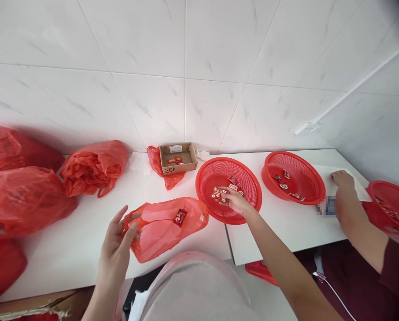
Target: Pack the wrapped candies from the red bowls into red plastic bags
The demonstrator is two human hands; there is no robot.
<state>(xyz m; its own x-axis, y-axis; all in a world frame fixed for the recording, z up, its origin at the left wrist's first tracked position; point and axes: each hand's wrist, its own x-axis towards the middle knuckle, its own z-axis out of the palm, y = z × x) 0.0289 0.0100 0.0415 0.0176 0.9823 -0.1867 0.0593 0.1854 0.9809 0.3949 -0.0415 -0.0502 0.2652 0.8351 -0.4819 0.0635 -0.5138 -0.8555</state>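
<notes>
Against white marbled tiles, white tables [199, 240] adjoin.

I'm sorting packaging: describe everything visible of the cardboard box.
The cardboard box is brown, rectangular and open-topped, upright on the table near the wall. A white label shows inside its back wall, dark print on its front. Some red packets lie inside. A crumpled red bag shows at its left and front, seemingly partly beneath it.

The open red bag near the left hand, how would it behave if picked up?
The red bag would probably be floppy: its film lies in loose wrinkles on the white table. It looks light, being thin and partly see-through, with just one small packet showing. That packet might slide as the bag lifts, since nothing visible pins it.
</notes>
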